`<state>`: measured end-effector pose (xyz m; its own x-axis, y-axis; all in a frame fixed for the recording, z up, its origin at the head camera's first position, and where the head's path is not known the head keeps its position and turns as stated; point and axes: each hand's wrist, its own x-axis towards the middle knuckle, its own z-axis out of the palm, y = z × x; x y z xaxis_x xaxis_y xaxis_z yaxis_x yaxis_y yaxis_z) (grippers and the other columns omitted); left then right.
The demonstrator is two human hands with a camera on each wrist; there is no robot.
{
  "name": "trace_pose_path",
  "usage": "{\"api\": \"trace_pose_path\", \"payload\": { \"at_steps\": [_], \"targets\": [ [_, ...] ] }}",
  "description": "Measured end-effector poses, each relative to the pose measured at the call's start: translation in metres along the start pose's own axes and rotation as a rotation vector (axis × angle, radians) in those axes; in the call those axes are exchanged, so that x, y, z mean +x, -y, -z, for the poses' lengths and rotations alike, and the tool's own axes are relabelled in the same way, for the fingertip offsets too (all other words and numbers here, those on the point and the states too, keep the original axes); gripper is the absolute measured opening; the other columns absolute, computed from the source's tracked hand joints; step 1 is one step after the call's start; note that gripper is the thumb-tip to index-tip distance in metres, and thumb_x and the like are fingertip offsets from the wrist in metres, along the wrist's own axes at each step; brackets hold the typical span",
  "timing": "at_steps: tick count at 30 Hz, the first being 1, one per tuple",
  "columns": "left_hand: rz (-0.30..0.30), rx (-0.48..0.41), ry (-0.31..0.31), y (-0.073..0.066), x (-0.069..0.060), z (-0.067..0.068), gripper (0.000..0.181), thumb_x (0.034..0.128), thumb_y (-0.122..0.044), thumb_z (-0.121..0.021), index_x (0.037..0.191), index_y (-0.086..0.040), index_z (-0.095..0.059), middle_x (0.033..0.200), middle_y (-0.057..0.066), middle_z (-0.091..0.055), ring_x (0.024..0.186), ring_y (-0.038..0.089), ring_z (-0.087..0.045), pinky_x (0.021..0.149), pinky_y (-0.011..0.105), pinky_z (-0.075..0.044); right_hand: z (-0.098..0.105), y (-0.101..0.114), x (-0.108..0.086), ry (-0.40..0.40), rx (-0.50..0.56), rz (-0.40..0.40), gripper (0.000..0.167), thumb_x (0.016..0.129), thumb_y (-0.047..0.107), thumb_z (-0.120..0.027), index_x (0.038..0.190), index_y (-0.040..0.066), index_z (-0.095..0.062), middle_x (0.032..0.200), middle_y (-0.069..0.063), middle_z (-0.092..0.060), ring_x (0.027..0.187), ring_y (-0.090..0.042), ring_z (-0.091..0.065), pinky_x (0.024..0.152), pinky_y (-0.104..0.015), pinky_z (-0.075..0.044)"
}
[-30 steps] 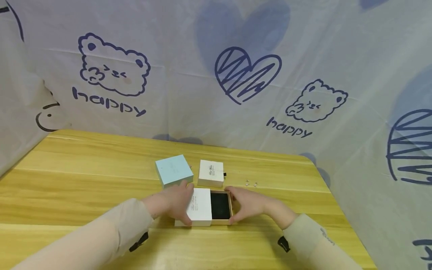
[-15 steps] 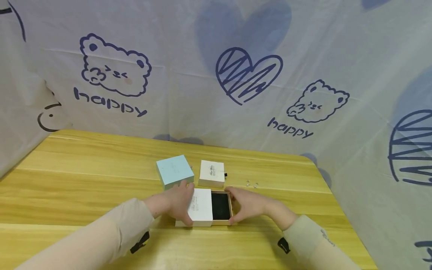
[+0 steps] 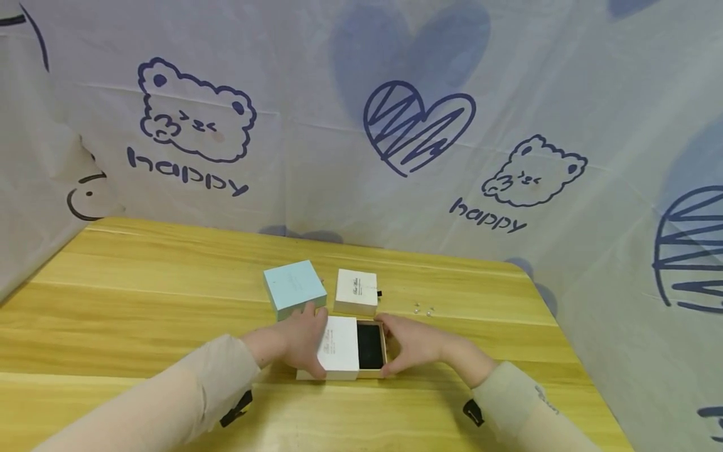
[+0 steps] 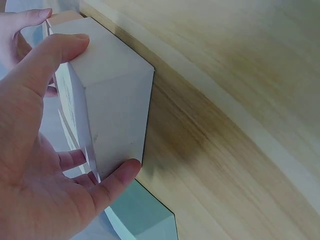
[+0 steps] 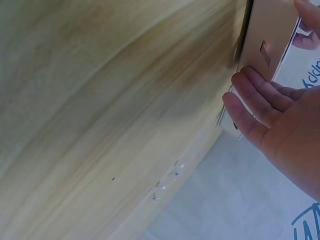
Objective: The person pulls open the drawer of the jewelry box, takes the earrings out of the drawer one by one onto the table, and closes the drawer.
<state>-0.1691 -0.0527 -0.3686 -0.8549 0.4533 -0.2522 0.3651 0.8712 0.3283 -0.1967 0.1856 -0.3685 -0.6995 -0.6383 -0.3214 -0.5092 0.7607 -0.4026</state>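
A white sliding gift box [image 3: 341, 348] with printed lettering lies on the table, its drawer [image 3: 370, 347] partly out to the right. Black padding lines the drawer. My left hand [image 3: 299, 339] grips the white outer sleeve, thumb on the near side and fingers on the far side; the left wrist view shows the sleeve [image 4: 117, 100] between them. On the right, my right hand [image 3: 418, 342] holds the drawer's outer end between thumb and fingers. In the right wrist view a small ribbon tab [image 5: 265, 54] shows on the drawer's end face.
Behind the white box stand a light blue box [image 3: 295, 285] and a smaller cream box [image 3: 355, 290] with a black tab. Small silvery earrings [image 5: 176, 173] lie to their right on the wooden table [image 3: 141, 282]. A printed cloth [image 3: 316, 157] hangs behind the table.
The drawer has slid a little way left into the sleeve, so less of the black padding shows. My right hand has moved left with it; my left hand keeps its grip.
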Motion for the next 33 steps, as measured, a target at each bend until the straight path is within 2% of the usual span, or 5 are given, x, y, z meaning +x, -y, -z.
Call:
{"api": "trace_pose_path", "payload": {
  "at_steps": [10,21,33],
  "targets": [
    [-0.011,0.000,-0.013,-0.002,0.004,-0.001,0.088,0.0577,-0.039,-0.084,0.121,0.003,-0.041,0.110,0.019,-0.045,0.089,0.028,-0.048,0.080,0.042,-0.048,0.000,0.000,0.000,-0.002,-0.003,-0.002,0.097,0.071,0.038,-0.078,0.143,-0.004,-0.026,0.123,-0.012,-0.055,0.113,-0.022,-0.053,0.101,-0.040,-0.041],
    [0.008,-0.003,0.009,-0.003,0.004,0.000,0.090,0.0588,-0.040,-0.084,0.125,0.003,-0.040,0.114,0.018,-0.044,0.092,0.027,-0.047,0.084,0.041,-0.046,-0.004,0.002,0.007,-0.011,0.040,0.044,0.091,0.069,0.037,-0.079,0.139,0.002,-0.033,0.117,-0.002,-0.058,0.107,-0.014,-0.055,0.099,-0.033,-0.043],
    [0.003,0.002,0.002,-0.004,0.003,0.000,0.090,0.0591,-0.040,-0.084,0.125,0.003,-0.040,0.116,0.019,-0.044,0.091,0.027,-0.047,0.083,0.041,-0.047,-0.006,0.007,0.014,0.003,0.128,0.103,0.082,0.070,0.034,-0.080,0.134,0.006,-0.037,0.113,-0.001,-0.057,0.103,-0.013,-0.056,0.094,-0.029,-0.046]
  ]
}}
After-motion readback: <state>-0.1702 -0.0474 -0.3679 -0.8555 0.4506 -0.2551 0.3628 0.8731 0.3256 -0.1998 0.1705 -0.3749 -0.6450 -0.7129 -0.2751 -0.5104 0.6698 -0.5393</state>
